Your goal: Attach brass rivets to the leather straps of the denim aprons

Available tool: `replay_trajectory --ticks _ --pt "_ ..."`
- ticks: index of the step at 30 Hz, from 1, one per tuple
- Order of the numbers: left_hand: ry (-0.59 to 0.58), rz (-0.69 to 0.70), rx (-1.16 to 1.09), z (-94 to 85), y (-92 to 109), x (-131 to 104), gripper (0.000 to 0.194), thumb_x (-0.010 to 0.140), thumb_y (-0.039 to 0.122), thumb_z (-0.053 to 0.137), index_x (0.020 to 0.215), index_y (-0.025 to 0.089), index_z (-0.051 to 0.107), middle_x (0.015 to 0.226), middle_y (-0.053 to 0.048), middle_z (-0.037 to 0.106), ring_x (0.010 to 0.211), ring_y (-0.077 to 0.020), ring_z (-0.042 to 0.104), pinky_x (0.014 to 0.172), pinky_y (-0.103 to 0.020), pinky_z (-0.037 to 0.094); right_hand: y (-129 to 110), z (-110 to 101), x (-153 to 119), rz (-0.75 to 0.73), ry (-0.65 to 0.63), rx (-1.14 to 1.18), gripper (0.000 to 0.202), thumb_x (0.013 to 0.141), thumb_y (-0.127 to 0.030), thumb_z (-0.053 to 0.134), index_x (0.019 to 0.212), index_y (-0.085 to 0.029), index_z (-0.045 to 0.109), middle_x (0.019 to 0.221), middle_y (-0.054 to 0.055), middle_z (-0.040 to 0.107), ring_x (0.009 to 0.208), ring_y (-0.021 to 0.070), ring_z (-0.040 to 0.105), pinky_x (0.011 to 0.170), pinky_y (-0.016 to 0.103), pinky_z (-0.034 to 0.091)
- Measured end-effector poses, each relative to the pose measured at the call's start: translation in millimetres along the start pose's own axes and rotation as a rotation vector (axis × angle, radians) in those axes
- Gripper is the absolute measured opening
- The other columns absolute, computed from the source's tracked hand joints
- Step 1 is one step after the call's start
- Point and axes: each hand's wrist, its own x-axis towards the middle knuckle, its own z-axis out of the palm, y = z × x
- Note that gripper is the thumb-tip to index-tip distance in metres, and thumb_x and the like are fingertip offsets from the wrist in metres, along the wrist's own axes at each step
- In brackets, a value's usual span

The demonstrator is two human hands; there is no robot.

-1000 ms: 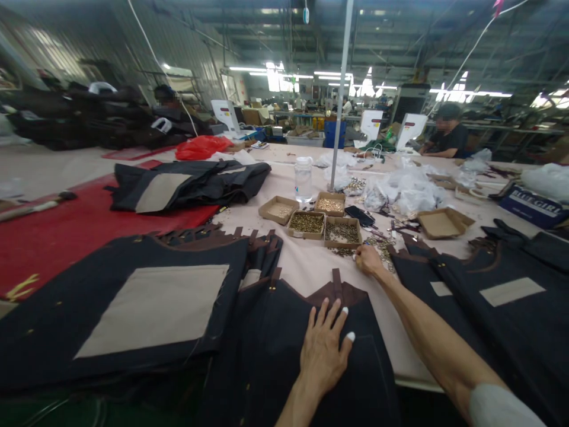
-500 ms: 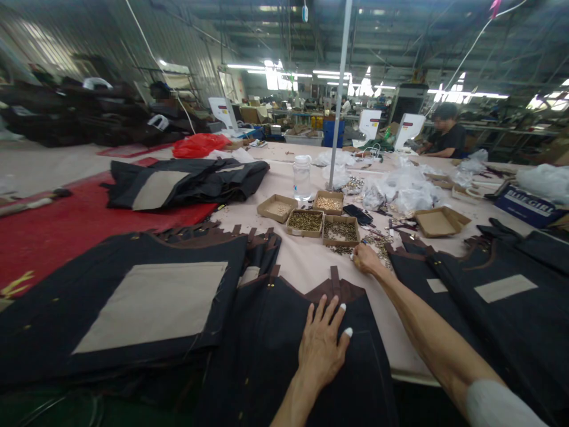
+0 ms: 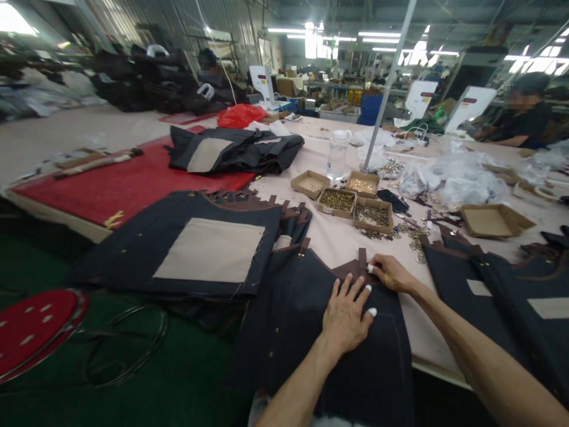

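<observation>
My left hand (image 3: 349, 314) lies flat, fingers spread, on a dark cloth garment piece (image 3: 302, 314) with brown edging. White coverings sit on two of its fingertips. At the piece's upper edge, my right hand (image 3: 391, 274) is pinched closed beside an upright brown cloth tab (image 3: 362, 261). What is between those fingers, if anything, is too small to make out. Beyond the hands stand small cardboard trays of metal fittings: one of dark pieces (image 3: 372, 226), another of brassy pieces (image 3: 336, 213) and a third of coppery pieces (image 3: 362, 194).
To the left lies a stack of dark pieces with a beige patch (image 3: 208, 249). More dark pieces (image 3: 462, 290) lie right. Behind are a clear plastic jug (image 3: 338, 154), a metal pole (image 3: 391, 83), plastic bags (image 3: 466, 178) and a seated person (image 3: 524, 118). A red stool (image 3: 35, 329) stands lower left.
My right hand has come back from the loose fittings near the trays to the brown tab. My left hand stays flat on the cloth. The view has swung left and down.
</observation>
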Motion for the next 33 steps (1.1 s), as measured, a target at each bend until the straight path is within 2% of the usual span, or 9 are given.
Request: replay_trajectory --ticks 5,9,14,21,26,30,33 --pt "-0.004 0.003 0.003 -1.4 0 -1 0.054 0.099 0.047 0.052 0.15 0.029 0.049 0.163 -0.003 0.036 0.155 -0.03 0.021 0.126 -0.058 0.017 -2 9 10 -0.016 -0.001 -0.053 0.012 0.086 -0.023 0.055 0.086 -0.017 0.065 0.08 0.004 0.069 0.072 0.0168 0.057 0.068 0.026 0.039" --pt "0.002 -0.006 -0.007 -0.4 -1 1 0.055 0.098 0.045 0.054 0.15 0.03 0.048 0.164 -0.002 0.035 0.155 -0.0306 0.021 0.126 -0.059 0.017 -4 8 12 -0.022 -0.038 -0.019 0.011 0.084 -0.019 0.054 0.084 -0.018 0.065 0.075 0.002 0.069 0.068 0.0155 0.057 0.065 0.024 0.039" --pt "0.019 0.002 -0.027 -1.2 -4 5 0.053 0.099 0.044 0.053 0.15 0.03 0.049 0.165 -0.001 0.034 0.155 -0.0302 0.02 0.127 -0.059 0.017 -11 2 22 0.036 -0.012 -0.02 0.013 0.078 -0.015 0.058 0.08 -0.016 0.07 0.072 0.003 0.07 0.066 0.0147 0.058 0.062 0.023 0.038" --pt "0.024 0.003 -0.037 -0.3 -7 5 0.052 0.099 0.043 0.054 0.149 0.03 0.049 0.165 -0.001 0.032 0.155 -0.0305 0.02 0.127 -0.059 0.018 -14 -14 44 0.187 -0.121 0.117 0.007 0.066 -0.017 0.068 0.071 -0.013 0.072 0.063 0.001 0.068 0.057 0.0117 0.057 0.052 0.02 0.038" --pt "0.018 0.012 -0.025 1.9 -10 5 0.055 0.097 0.039 0.057 0.15 0.029 0.047 0.166 -0.002 0.031 0.155 -0.0313 0.019 0.126 -0.06 0.019 -13 -20 50 0.247 -0.222 0.236 0.009 0.066 -0.019 0.068 0.072 -0.013 0.07 0.059 0.0 0.066 0.05 0.0105 0.058 0.046 0.018 0.037" --pt "0.018 0.019 -0.014 1.6 -12 6 0.055 0.097 0.038 0.056 0.151 0.029 0.047 0.166 -0.002 0.031 0.156 -0.0313 0.018 0.126 -0.061 0.02 -11 -19 59 0.288 -0.259 0.225 0.01 0.064 -0.021 0.075 0.069 -0.013 0.07 0.055 0.001 0.066 0.048 0.0119 0.061 0.044 0.017 0.039" --pt "0.03 0.018 -0.009 3.2 -13 7 0.054 0.098 0.04 0.055 0.15 0.029 0.047 0.166 -0.002 0.031 0.156 -0.0311 0.018 0.126 -0.061 0.019 -7 -17 70 0.332 -0.293 0.175 0.007 0.062 -0.016 0.075 0.066 -0.013 0.071 0.051 0.001 0.065 0.045 0.012 0.06 0.041 0.016 0.039"
